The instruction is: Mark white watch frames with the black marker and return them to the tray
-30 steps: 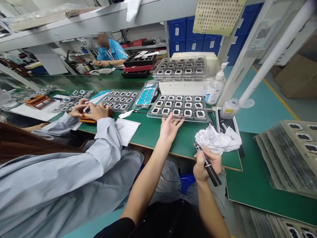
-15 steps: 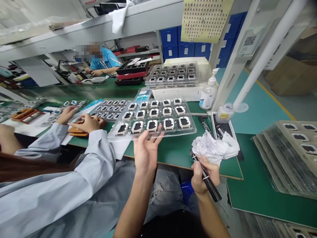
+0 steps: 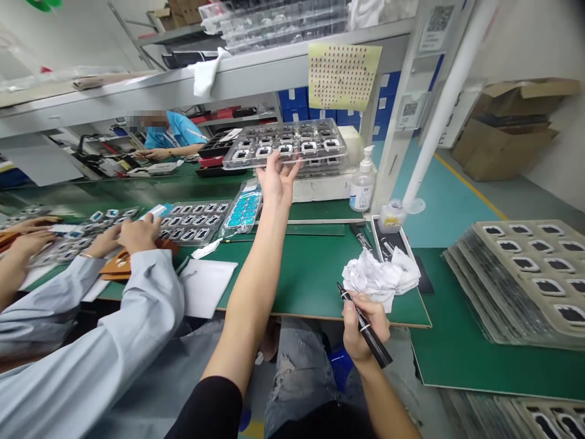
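Note:
My left hand [image 3: 276,177] is raised at arm's length and grips the near edge of a clear plastic tray [image 3: 292,144] that holds several small white-framed parts. The tray hovers level above a stack of like trays on a white box [image 3: 322,186] at the back of the green bench [image 3: 311,274]. Near the bench's front edge, my right hand [image 3: 363,326] is closed around a black marker pen [image 3: 365,329]. It sits just below a crumpled white cloth [image 3: 381,277].
A co-worker in a grey sleeve [image 3: 114,341] works at my left over trays of parts [image 3: 194,219]. A pump bottle [image 3: 362,186] and a small bottle [image 3: 390,216] stand by the white post. Stacked trays [image 3: 521,274] lie at my right. Another person [image 3: 167,137] sits at the far bench.
My left hand took the tray of parts off the bench, lifted it, and carried it up and back over the stack on the white box. My right hand stayed put with the pen.

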Action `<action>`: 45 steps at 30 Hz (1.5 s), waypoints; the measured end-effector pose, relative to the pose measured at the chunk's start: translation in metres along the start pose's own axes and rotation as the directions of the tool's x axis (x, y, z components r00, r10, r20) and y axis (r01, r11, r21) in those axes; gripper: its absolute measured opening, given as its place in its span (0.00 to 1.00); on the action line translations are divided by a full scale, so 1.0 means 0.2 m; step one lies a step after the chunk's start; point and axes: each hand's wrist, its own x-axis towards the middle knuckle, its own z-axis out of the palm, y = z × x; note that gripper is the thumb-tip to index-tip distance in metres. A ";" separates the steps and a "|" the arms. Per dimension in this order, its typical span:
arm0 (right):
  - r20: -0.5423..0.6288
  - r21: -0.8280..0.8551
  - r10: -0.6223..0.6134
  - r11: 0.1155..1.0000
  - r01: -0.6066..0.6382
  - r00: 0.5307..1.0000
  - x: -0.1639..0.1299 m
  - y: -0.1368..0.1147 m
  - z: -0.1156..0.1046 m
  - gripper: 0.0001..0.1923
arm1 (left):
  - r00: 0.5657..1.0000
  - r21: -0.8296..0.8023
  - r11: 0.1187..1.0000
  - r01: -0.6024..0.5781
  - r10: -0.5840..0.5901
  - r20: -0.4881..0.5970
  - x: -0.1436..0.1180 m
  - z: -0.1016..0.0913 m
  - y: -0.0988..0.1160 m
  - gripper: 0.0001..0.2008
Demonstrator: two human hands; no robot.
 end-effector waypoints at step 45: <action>0.011 -0.026 -0.080 0.996 0.080 0.997 0.03 -0.03 0.00 0.07 | 0.860 0.850 -0.182 -0.494 0.042 0.509 0.13 -0.24 -0.03 0.32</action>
